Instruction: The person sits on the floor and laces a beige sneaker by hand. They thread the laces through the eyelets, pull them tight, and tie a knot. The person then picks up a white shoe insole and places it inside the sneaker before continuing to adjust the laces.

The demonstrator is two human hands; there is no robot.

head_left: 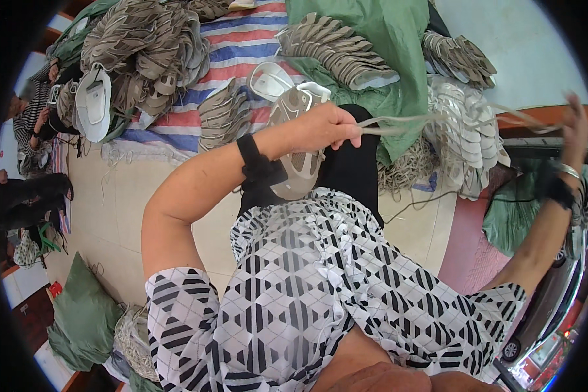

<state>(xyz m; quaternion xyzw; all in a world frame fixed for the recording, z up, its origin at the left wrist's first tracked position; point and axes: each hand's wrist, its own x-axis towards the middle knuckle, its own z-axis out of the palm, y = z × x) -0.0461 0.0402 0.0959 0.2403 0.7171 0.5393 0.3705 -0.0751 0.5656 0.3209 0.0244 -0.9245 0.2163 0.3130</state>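
Observation:
My left hand (330, 127) is closed in a pinch on a beige shoelace (405, 124), in front of my lap. The lace stretches off to the right, doubled in part and smeared by motion. Its far end reaches my right hand (575, 121), which is blurred, held out at arm's length and closed on the lace. Under my left forearm a beige and brown shoe upper (302, 176) lies on my lap, toe toward me. My left wrist and hand cover its middle.
A striped sheet (242, 39) carries a large heap of shoe uppers (137, 39), with stacked uppers (336, 49) on green cloth. White uppers (460, 130) and a pile of laces (408, 163) are to the right. Another person (36, 124) sits at far left; a green sack (85, 310) lies lower left.

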